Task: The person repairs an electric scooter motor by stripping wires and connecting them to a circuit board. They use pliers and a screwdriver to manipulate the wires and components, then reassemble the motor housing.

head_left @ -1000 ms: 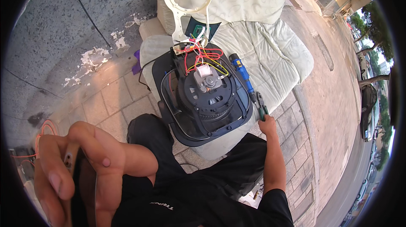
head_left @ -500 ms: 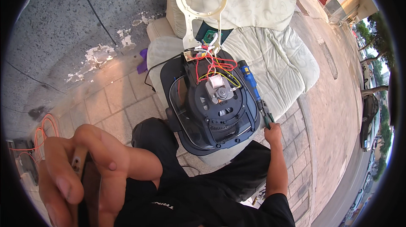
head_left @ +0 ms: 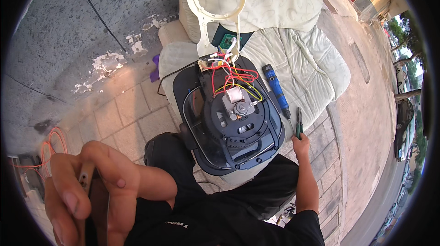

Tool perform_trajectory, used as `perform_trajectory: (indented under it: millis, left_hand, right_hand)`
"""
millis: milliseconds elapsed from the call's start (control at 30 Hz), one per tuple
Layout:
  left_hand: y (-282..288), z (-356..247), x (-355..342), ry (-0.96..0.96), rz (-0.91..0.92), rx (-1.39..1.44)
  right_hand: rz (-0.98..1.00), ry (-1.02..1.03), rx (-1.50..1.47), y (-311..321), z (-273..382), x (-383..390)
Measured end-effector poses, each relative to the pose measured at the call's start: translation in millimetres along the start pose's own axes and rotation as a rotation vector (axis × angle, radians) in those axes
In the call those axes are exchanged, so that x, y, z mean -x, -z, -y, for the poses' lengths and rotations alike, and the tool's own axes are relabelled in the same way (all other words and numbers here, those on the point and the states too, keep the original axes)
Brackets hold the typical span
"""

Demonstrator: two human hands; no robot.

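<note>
Close to the camera at the lower left, my left hand (head_left: pixel 112 184) is curled round a flat brownish piece (head_left: pixel 85 178) with small holes; its kind I cannot make out. My right hand (head_left: pixel 300 145) is closed on the green handles of pliers (head_left: pixel 299 124), whose jaws point away from me. Left of the pliers, between my knees, stands an opened dark countertop appliance (head_left: pixel 245 140) with a clear front. On its top sit a small motor (head_left: pixel 239 107) and loose red, yellow and white wires (head_left: pixel 238 75). A blue electric screwdriver (head_left: pixel 276 90) lies along its right side.
A cream plastic frame with a round opening (head_left: pixel 195 5) leans at the far side, near a green circuit board (head_left: pixel 227 41). Pale cushions (head_left: pixel 302 72) lie beneath. A grey wall (head_left: pixel 50 30) stands left, with an orange cable (head_left: pixel 48 143) below. Parked cars (head_left: pixel 403 124) are at far right.
My right hand has moved slightly right with the pliers, whose jaws have swung away from the screwdriver's tip. The left hand keeps its grip.
</note>
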State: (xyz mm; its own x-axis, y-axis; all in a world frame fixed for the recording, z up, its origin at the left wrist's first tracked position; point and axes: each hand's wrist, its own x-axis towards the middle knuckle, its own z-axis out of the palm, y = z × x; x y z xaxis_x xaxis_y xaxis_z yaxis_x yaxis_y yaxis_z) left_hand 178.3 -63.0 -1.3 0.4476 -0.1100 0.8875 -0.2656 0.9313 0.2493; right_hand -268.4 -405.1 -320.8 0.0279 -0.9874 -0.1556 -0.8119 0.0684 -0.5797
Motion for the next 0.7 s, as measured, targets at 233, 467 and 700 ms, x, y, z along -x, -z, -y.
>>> perform_trajectory:
  millis: [233, 467, 700]
  left_hand:
    - [-5, 9, 7, -0.047, -0.066, -0.012]
    - [-6, 11, 4, 0.035, -0.003, -0.015]
    - [-5, 10, 2, 0.043, 0.017, -0.03]
  right_hand:
    - [0.0, -0.202, -0.214, 12, 41, 7]
    - [-0.067, -0.147, -0.322, 8, 48, 9]
    - [-0.053, 0.237, -0.043, -16, 31, -8]
